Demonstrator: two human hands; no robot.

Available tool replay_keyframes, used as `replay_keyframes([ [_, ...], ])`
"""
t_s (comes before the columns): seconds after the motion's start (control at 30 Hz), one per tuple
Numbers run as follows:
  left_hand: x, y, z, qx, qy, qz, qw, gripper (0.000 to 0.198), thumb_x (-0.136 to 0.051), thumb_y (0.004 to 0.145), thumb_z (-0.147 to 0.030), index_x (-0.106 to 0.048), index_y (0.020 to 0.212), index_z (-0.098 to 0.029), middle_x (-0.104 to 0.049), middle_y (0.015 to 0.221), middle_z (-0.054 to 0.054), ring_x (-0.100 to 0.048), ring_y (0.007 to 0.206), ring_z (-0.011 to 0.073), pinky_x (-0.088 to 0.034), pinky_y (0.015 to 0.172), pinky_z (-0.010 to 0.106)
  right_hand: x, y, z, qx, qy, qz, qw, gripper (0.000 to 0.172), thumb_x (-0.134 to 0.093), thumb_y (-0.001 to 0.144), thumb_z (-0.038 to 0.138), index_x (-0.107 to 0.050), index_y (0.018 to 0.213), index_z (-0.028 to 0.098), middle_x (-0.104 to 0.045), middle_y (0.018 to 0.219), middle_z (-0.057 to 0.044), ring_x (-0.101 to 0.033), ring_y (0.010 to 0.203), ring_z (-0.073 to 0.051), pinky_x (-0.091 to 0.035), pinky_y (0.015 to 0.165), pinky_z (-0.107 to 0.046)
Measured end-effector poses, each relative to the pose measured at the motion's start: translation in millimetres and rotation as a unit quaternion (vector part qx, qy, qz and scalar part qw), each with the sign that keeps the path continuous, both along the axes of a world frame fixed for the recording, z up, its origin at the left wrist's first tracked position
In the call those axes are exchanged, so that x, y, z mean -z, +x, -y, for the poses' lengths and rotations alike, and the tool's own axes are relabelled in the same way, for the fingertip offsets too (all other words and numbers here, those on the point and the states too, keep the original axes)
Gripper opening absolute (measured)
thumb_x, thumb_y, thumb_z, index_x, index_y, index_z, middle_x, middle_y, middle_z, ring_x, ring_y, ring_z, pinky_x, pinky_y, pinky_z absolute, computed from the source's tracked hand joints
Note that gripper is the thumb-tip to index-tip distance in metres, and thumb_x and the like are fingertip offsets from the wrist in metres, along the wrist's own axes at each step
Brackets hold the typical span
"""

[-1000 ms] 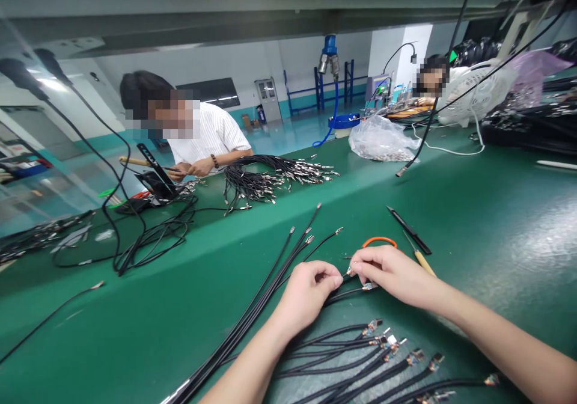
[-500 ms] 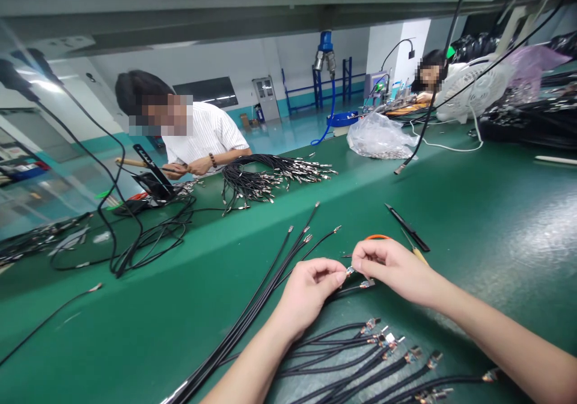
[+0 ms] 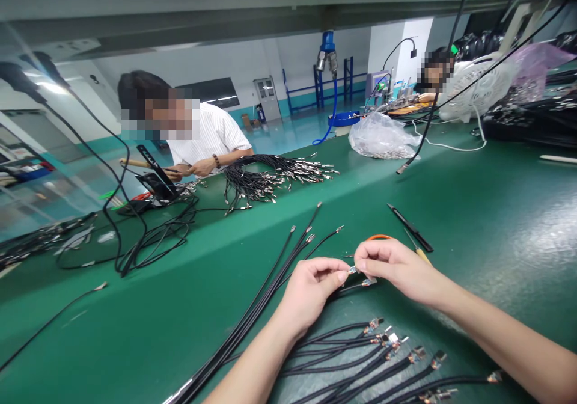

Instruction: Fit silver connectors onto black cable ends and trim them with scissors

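No legible lettering, numbers or signs; just pale marks, too small to read, on the slanting flat black strip (image 3: pixel 155 168) left of centre.

walls: pale (image 3: pixel 252 64), teal lower band (image 3: pixel 358 87) | floor: glossy teal (image 3: pixel 288 130) | furniture: grey cabinet (image 3: pixel 267 98), blue rack (image 3: pixel 318 88), green bench (image 3: pixel 135 338) | far wall: dark rectangular pane (image 3: pixel 223 90) | light: white glare (image 3: pixel 550 229) on bench, right

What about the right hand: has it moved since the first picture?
Yes, slightly: the right hand moved forward, now hiding more of the orange tool handle.
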State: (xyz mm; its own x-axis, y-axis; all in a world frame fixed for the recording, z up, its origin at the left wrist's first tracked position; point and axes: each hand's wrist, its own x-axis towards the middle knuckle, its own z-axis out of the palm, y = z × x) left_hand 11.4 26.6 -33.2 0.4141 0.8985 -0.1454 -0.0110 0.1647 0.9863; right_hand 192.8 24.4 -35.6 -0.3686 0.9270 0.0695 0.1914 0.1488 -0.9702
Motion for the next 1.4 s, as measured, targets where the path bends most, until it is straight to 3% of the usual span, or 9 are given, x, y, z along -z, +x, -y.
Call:
replay_keyframes([
  [0.6, 0.8, 0, 0, -0.006, -0.016, 0.027, 0.999, 0.024, -0.071, 0.063, -0.026, -0.069, 0.082, -0.012, -0.064, 0.071, 0.002, -0.050, 0.062, 0.0093, -0.036, 0.064, 0.021, 5.9, 0, -3, 0.004, -0.002, -0.004, 1.000, 0.017, -0.050, 0.077, 0.024, -0.050, 0.063, 0.017, -0.044, 0.057, 0.004, -0.040, 0.058, -0.012, -0.031, 0.057, -0.023],
  [0.93, 5.7, -1, -1, -0.013, -0.012, -0.023, 1.000, 0.021, -0.069, 0.064, -0.027, -0.068, 0.079, -0.012, -0.063, 0.067, 0.002, -0.047, 0.057, 0.0089, -0.035, 0.059, 0.021, 6.4, -2, -3, 0.013, -0.009, 0.020, 1.000, 0.015, -0.049, 0.077, 0.024, -0.050, 0.063, 0.017, -0.046, 0.057, 0.004, -0.043, 0.058, -0.012, -0.033, 0.057, -0.022],
  [1.0, 7.7, -2, -2, -0.002, 0.016, -0.068, 0.998, 0.018, -0.065, 0.067, -0.024, -0.069, 0.080, -0.012, -0.062, 0.066, 0.002, -0.047, 0.056, 0.0096, -0.036, 0.057, 0.021, 5.8, -1, -3, 0.021, 0.001, 0.064, 0.998, 0.015, -0.047, 0.077, 0.022, -0.050, 0.063, 0.017, -0.047, 0.057, 0.004, -0.044, 0.058, -0.012, -0.033, 0.056, -0.022],
  [1.07, 8.8, -2, -1, 0.006, 0.095, -0.143, 0.985, 0.015, -0.060, 0.069, -0.019, -0.070, 0.079, -0.013, -0.063, 0.070, 0.003, -0.051, 0.062, 0.0125, -0.038, 0.062, 0.024, 6.7, 2, -3, 0.022, 0.019, 0.132, 0.991, 0.015, -0.046, 0.076, 0.020, -0.050, 0.062, 0.017, -0.046, 0.056, 0.003, -0.044, 0.056, -0.012, -0.031, 0.053, -0.021],
  [1.2, 7.7, -1, 6, 0.040, 0.249, -0.279, 0.927, 0.019, -0.056, 0.071, -0.012, -0.072, 0.078, -0.020, -0.065, 0.075, 0.003, -0.056, 0.075, 0.0162, -0.039, 0.073, 0.026, 9.5, 8, -3, -0.009, 0.062, 0.264, 0.963, 0.018, -0.046, 0.076, 0.018, -0.050, 0.058, 0.017, -0.046, 0.053, 0.003, -0.042, 0.052, -0.011, -0.027, 0.048, -0.020],
  [1.33, 4.4, 3, 18, 0.127, 0.223, -0.292, 0.921, 0.011, -0.064, 0.067, -0.016, -0.072, 0.072, -0.020, -0.065, 0.068, 0.001, -0.057, 0.064, 0.0139, -0.040, 0.062, 0.022, 6.5, 6, -1, 0.018, 0.132, 0.305, 0.943, 0.019, -0.045, 0.079, 0.020, -0.051, 0.062, 0.017, -0.050, 0.057, 0.002, -0.044, 0.055, -0.012, -0.029, 0.050, -0.020],
  [1.4, 3.5, 4, 19, 0.139, 0.222, -0.287, 0.921, 0.007, -0.066, 0.067, -0.019, -0.072, 0.070, -0.019, -0.065, 0.068, 0.000, -0.057, 0.064, 0.0136, -0.041, 0.061, 0.021, 4.3, 3, 2, -0.028, 0.128, 0.290, 0.948, 0.018, -0.044, 0.080, 0.018, -0.053, 0.064, 0.017, -0.053, 0.060, 0.002, -0.046, 0.057, -0.011, -0.031, 0.052, -0.019],
])
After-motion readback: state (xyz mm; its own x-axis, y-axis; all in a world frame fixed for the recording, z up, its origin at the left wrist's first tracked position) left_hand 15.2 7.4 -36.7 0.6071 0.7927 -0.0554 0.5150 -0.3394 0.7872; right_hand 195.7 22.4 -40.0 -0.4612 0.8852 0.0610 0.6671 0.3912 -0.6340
